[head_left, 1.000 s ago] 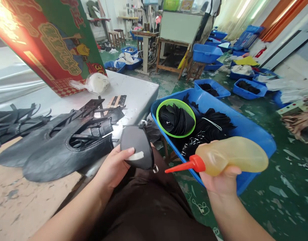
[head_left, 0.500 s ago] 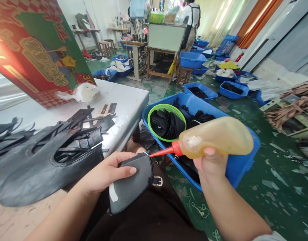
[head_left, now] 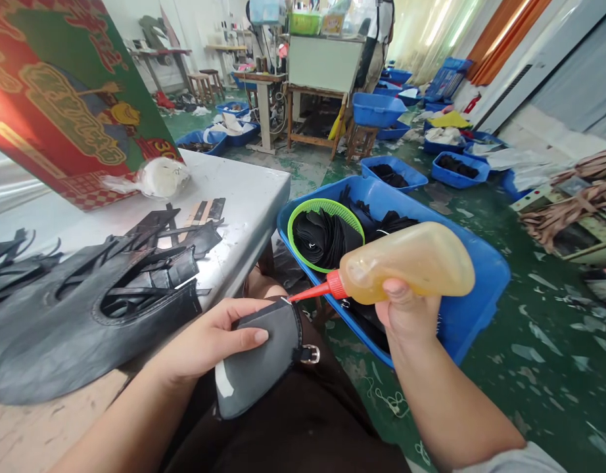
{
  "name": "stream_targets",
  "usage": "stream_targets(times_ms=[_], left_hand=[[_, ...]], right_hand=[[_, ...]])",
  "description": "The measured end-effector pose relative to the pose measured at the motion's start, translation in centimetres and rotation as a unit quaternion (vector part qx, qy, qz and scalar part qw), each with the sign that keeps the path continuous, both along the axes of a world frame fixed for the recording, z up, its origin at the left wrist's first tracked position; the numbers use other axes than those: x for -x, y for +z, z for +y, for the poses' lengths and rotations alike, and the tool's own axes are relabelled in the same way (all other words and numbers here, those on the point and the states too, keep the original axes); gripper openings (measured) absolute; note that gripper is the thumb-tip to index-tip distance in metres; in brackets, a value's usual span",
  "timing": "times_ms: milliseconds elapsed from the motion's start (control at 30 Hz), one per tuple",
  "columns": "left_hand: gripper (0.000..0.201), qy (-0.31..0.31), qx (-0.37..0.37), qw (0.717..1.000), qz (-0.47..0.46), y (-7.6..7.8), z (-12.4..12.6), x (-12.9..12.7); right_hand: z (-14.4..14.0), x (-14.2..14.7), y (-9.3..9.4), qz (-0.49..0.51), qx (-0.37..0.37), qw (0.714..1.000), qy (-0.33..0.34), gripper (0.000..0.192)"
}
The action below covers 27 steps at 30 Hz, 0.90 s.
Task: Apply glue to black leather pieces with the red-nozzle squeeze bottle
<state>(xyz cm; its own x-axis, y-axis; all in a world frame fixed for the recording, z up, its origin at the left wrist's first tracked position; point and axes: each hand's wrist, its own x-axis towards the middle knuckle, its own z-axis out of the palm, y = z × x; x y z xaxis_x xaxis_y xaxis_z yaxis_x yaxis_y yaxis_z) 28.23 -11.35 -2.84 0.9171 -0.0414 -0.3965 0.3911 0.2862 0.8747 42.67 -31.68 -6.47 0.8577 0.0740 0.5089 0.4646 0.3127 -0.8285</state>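
My left hand (head_left: 229, 335) pinches a dark grey shoe upper piece (head_left: 258, 368), thumb on its face, above my lap. A small metal buckle (head_left: 310, 355) hangs from a black strap at its right edge. My right hand (head_left: 406, 309) grips a translucent glue bottle (head_left: 411, 259) with yellowish liquid inside. Its red nozzle (head_left: 315, 290) points left, and the tip is at the upper right corner of the piece, by a small white strip. Several black leather shoe uppers (head_left: 61, 341) lie on the table to the left.
A blue bin (head_left: 480, 263) with a green basket (head_left: 296, 246) of black pieces stands to the right. On the white table (head_left: 254, 184) are a red and green box (head_left: 86, 112) and a white plastic bundle (head_left: 163, 177). A person (head_left: 382, 39) stands far back.
The glue bottle and my right hand have moved slightly left, bringing the nozzle tip closer onto the corner. My left hand and the piece stay nearly still.
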Motion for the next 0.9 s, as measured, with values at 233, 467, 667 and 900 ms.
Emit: stream_targets(times_ms=[233, 467, 667, 900], left_hand=[[0.027, 0.001, 0.043, 0.999, 0.010, -0.3, 0.1, 0.0], [0.028, 0.033, 0.057, 0.998, 0.009, -0.5, -0.2, -0.3], [0.033, 0.082, 0.084, 0.993, 0.019, -0.8, -0.4, -0.4], [0.038, 0.135, 0.108, 0.985, 0.018, -1.3, -0.7, -0.5]], right_hand=[[0.2, 0.7, 0.7, 0.043, -0.040, 0.998, -0.008, 0.044], [-0.3, 1.2, -0.2, 0.063, -0.061, 0.996, 0.000, 0.036], [-0.6, 1.9, -0.7, 0.086, -0.069, 0.994, 0.011, 0.033], [-0.6, 2.7, -0.4, 0.071, -0.078, 0.994, -0.015, 0.031]])
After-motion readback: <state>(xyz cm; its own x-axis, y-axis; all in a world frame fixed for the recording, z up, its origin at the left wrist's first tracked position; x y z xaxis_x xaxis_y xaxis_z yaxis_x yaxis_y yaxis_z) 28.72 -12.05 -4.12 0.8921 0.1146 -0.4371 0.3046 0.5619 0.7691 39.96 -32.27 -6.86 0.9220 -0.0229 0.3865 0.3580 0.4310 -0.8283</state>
